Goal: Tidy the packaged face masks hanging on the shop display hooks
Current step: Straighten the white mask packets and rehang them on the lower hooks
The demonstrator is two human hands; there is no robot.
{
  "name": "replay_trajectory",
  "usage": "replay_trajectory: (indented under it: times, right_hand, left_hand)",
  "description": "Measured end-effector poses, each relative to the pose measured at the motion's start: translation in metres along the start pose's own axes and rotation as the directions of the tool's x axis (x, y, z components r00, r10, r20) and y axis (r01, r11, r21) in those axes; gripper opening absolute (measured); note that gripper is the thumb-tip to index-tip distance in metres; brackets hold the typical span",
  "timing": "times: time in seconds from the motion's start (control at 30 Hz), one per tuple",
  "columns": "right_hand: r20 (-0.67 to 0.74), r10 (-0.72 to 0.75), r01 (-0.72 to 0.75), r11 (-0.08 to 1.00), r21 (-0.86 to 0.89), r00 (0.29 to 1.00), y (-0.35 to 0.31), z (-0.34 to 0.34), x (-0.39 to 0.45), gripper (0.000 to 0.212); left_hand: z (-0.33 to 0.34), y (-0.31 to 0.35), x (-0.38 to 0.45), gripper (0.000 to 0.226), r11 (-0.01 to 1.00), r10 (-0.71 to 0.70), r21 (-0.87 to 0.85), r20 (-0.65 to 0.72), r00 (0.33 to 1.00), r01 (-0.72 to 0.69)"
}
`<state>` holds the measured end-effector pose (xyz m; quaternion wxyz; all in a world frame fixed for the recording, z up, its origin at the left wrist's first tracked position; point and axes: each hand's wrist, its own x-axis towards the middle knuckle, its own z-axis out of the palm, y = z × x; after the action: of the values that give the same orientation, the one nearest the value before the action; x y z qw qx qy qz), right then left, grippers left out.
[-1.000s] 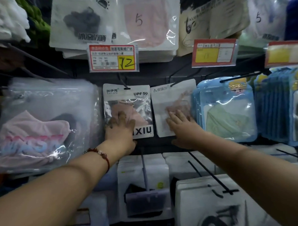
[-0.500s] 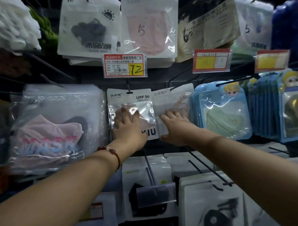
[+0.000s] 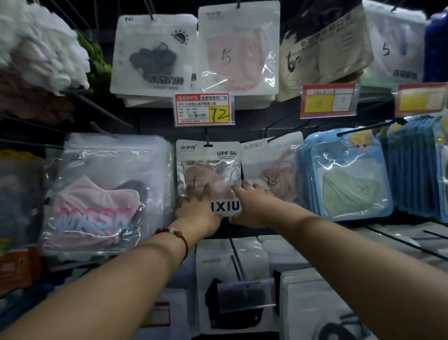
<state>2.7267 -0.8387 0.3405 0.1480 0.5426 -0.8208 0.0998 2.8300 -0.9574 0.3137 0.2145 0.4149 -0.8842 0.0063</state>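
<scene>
Landmark: the price tag marked 12 (image 3: pixel 204 109), red-bordered, on the dark display wall.
UPF 50 pack (image 3: pixel 209 168): directly below the price tag, hanging from a thin hook (image 3: pixel 206 138) through its top slot — a pink mask shows through the clear window, and "IXIU" is legible at the bottom.
Left hand (image 3: pixel 197 209): below the price tag, laid flat on the lower left part of the UPF 50 pack, fingers spread and pressing against the film; a red beaded bracelet (image 3: pixel 175 235) sits on the wrist.
Right hand (image 3: pixel 250 206): below and just right of the price tag, fingers extended onto the seam where the UPF 50 pack meets the white pack (image 3: pixel 271 167); the thumb lies under the lower edge, and whether it pinches that edge cannot be told.
White pack: below-right of the price tag, tilted, its left edge tucked behind the UPF 50 pack.
Blue packs (image 3: pixel 351 179): farther right of the price tag, a green mask showing in front.
Clear bags (image 3: pixel 103 195): below-left of the price tag, printed "MASK".
</scene>
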Motion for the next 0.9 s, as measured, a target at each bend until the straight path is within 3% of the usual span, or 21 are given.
replay_trajectory:
  times: [0.3,0.53,0.67,0.9]
  right_hand:
    - [-0.001,0.000,0.000,1.000,-0.009,1.000,0.005,-0.008,-0.006,0.088]
    - [-0.074,-0.038,0.036,0.999,-0.027,0.997,0.038,-0.042,-0.054,0.080]
    - [-0.088,-0.041,0.038,0.999,-0.036,0.995,0.080,-0.069,-0.086,0.079]
    - [-0.071,0.093,-0.092,0.996,0.013,0.993,0.177,-0.082,-0.111,0.090]
  left_hand:
    - [-0.010,0.009,-0.023,0.087,0.976,0.084,0.204,-0.020,0.996,-0.078]
    - [-0.033,0.035,-0.048,0.084,0.976,0.177,0.137,-0.050,0.983,-0.169]
    - [-0.044,0.078,-0.064,0.082,0.951,0.261,0.183,-0.037,0.965,-0.251]
    - [-0.034,0.189,-0.065,0.082,0.908,0.390,0.188,-0.051,0.919,-0.375]
